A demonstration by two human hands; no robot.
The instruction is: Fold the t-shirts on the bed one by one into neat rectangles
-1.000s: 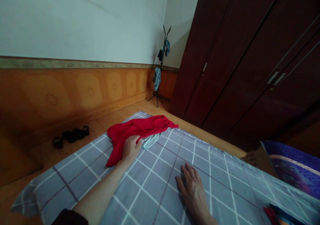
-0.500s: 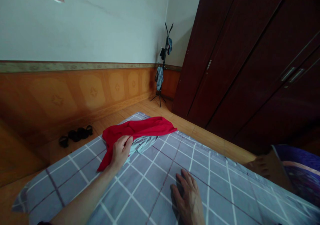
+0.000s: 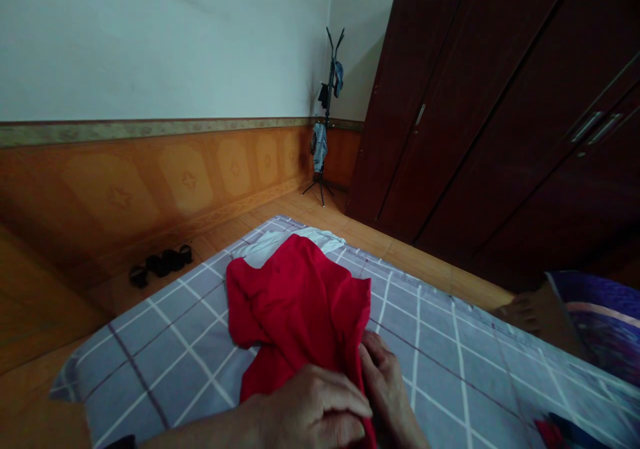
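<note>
A red shirt lies spread and wrinkled on the bed, its near end drawn up close to me. My left hand is closed on the cloth at its near edge, with fingers bent over a fold. At the right edge of the shirt, my right hand has its fingers curled against the cloth; part of its grip is hidden behind the fabric and my left hand. Beyond the shirt, a pale, light-coloured cloth lies flat near the bed's far corner, partly covered by the red one.
The bed has a grey checked sheet. A dark red and blue item lies at its lower right. Dark shoes stand on the floor to the left. A coat rack and a wardrobe are beyond; a cardboard box sits right.
My left hand has pulled the red shirt off the pale cloth toward me. My right hand, earlier resting on the sheet, is now at the shirt's edge. The view has shifted slightly.
</note>
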